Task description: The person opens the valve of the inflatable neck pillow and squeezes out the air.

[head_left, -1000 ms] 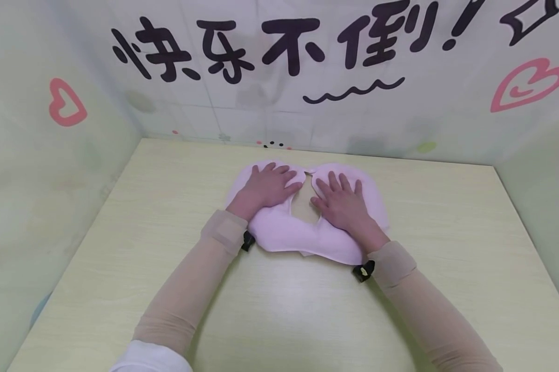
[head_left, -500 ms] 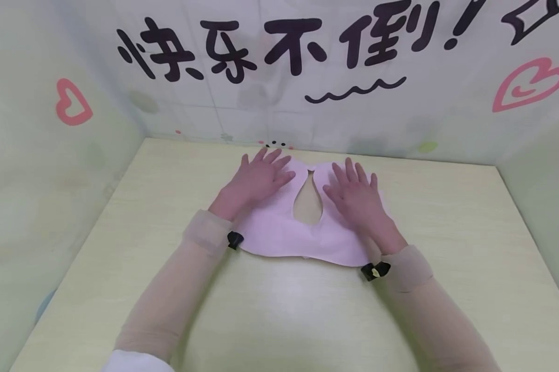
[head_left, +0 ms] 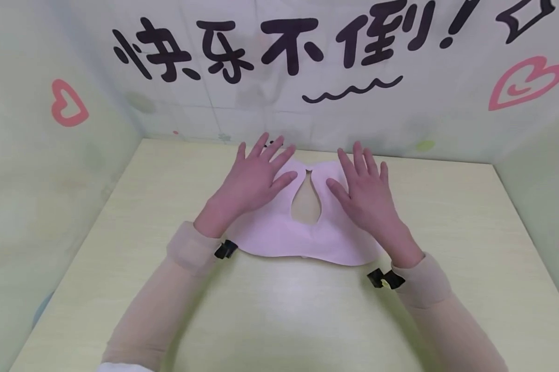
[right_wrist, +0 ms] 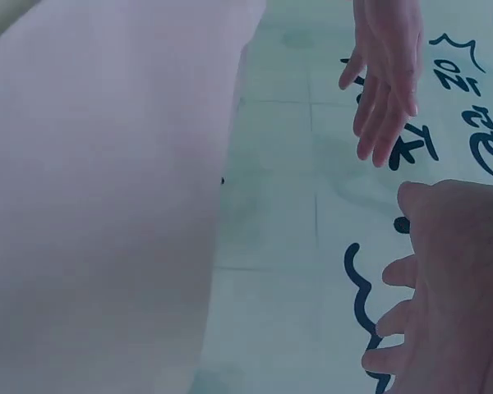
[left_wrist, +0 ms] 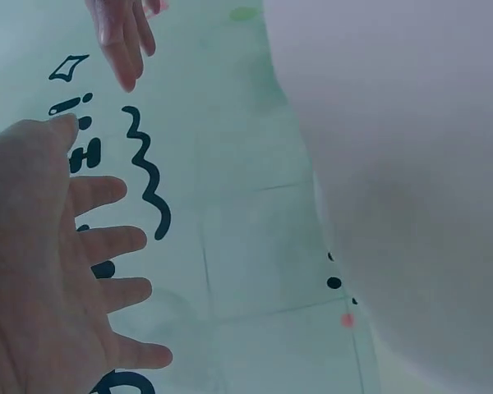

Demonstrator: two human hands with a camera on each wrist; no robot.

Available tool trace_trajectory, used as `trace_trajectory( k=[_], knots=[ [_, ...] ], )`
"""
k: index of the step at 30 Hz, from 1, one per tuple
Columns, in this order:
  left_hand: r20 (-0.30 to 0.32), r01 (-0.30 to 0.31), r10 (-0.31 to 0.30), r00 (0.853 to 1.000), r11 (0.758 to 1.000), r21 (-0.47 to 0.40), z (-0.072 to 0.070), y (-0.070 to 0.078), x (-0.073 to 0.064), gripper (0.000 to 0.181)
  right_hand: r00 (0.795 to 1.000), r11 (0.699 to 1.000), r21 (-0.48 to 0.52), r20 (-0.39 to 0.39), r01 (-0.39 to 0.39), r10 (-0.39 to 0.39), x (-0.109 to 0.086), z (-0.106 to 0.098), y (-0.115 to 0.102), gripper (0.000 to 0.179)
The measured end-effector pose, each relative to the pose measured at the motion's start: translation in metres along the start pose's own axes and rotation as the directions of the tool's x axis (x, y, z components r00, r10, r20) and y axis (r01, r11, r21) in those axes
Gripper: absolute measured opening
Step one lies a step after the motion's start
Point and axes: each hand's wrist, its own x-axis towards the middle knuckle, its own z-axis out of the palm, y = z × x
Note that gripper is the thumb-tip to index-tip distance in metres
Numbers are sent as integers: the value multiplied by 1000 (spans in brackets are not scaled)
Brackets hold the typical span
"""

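A pale pink, U-shaped neck pillow [head_left: 309,240] lies on the table, its two rounded ends meeting at the far side around a teardrop-shaped hole. Over its left half hovers my left hand [head_left: 250,181], fingers straight and spread. My right hand [head_left: 368,199] hovers likewise over the right half, holding nothing. In the left wrist view, my left hand [left_wrist: 41,246] is apart from the pillow's smooth side [left_wrist: 419,164]. A gap also separates my right hand [right_wrist: 460,279] from the pillow [right_wrist: 107,197] in the right wrist view. Both hands hide parts of the pillow's top.
The light wooden table [head_left: 284,320] is bounded at the back by a printed wall [head_left: 261,113] with dark lettering and hearts. Side walls [head_left: 24,206] stand at left and right. Black wrist-camera mounts [head_left: 385,279] sit under the wrists.
Both hands were pressing down on the pillow; they have lifted off it and moved slightly apart. The pillow's dented surface has filled out, and its hole looks rounder.
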Motion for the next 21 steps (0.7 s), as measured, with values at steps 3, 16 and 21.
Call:
trace_trajectory(
  k=[3,16,21],
  knots=[
    [16,-12,12,1000,1000,8,10,0,-3,63,1000,1000,-11,21,5,-5,-2,8,-3,71],
    [112,-23,26,993,999,-29,61,-10,-9,64,992,998,-57,122,-10,17,-8,52,4,71],
    [135,-7,15,991,998,-57,70,-12,-10,64,987,998,-57,154,-32,41,-8,60,6,71]
  ],
)
